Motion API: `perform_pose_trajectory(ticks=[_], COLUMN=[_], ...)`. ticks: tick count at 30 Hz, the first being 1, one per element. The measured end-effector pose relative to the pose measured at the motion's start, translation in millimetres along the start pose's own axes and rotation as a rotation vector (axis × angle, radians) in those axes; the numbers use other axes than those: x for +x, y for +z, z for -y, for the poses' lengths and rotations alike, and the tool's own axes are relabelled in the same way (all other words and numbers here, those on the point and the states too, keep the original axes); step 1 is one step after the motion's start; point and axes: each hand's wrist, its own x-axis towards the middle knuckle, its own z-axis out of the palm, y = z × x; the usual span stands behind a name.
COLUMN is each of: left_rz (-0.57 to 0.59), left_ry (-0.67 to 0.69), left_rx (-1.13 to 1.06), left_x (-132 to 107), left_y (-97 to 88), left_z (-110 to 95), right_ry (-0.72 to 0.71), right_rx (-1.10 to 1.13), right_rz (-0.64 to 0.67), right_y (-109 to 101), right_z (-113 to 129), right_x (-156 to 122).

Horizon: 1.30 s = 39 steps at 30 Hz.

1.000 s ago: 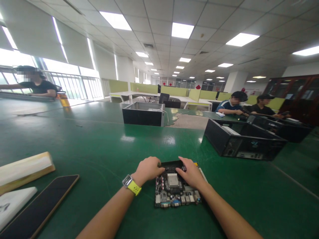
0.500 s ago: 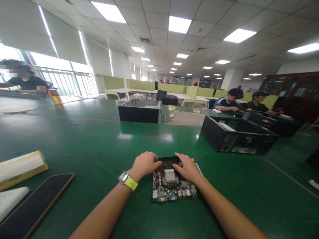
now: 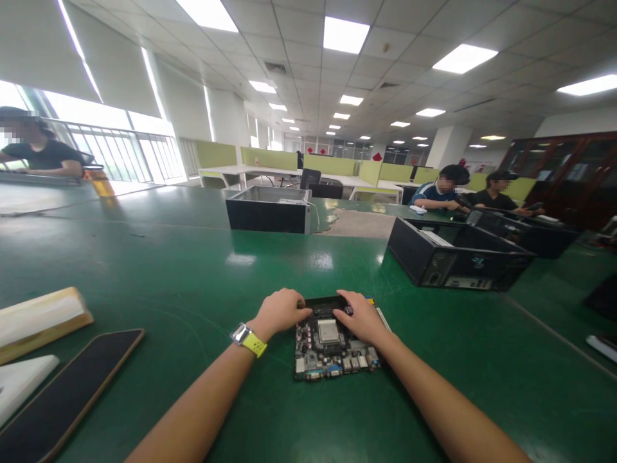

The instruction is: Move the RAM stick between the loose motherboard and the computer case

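A motherboard (image 3: 313, 360) lies flat on the green tabletop in front of me, its port side towards me and a square silver processor (image 3: 328, 331) near its middle. At its far edge a dark strip, by its shape a memory module (image 3: 324, 302), spans the gap between my hands. My left hand (image 3: 282, 310), below a yellow-strapped watch (image 3: 248, 339), closes thumb and fingers at the strip's left end. Thumb and forefinger of my right hand (image 3: 360, 317) close at the other end, the palm over the board's right side. Fingertip contact and the strip's seating are partly hidden.
Open computer cases stand beyond the board: one (image 3: 267, 215) at centre, another (image 3: 463, 260) to the right. At left lie a phone-shaped dark slab (image 3: 72, 392), a white object (image 3: 24, 386) and a pale block (image 3: 43, 321). Other people sit at the far right and far left.
The view has shifted slightly, so the board and cases sit a little higher in the picture. Both hands keep nearly the same hold at the board's far edge.
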Motion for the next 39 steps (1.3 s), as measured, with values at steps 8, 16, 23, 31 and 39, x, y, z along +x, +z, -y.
perform_pose_trajectory(ticks=[8,16,23,31,39], left_rz=[-0.011,0.000,-0.016,-0.040,-0.032], left_ry=[0.041,0.042,0.059,0.077,0.060], left_rx=[-0.017,-0.026,-0.082,-0.078,-0.079], left_x=[0.8,1.5,1.4,3.1,3.9], left_y=[-0.2,-3.2,-1.6,1.5,0.6], left_z=[4.1,4.5,4.4,8.9,8.8], right_ry=[-0.014,-0.015,-0.018,-0.006,0.006], right_rx=[-0.002,0.013,0.010,0.032,0.028], right_rz=[-0.030,-0.041,-0.042,-0.053,-0.055], right_y=[2.7,5.4,3.8,5.3,5.9], right_z=[-2.2,-4.5,-1.9,-3.5,-4.0], right_x=[0.4,0.2,1.1,1.3,1.1])
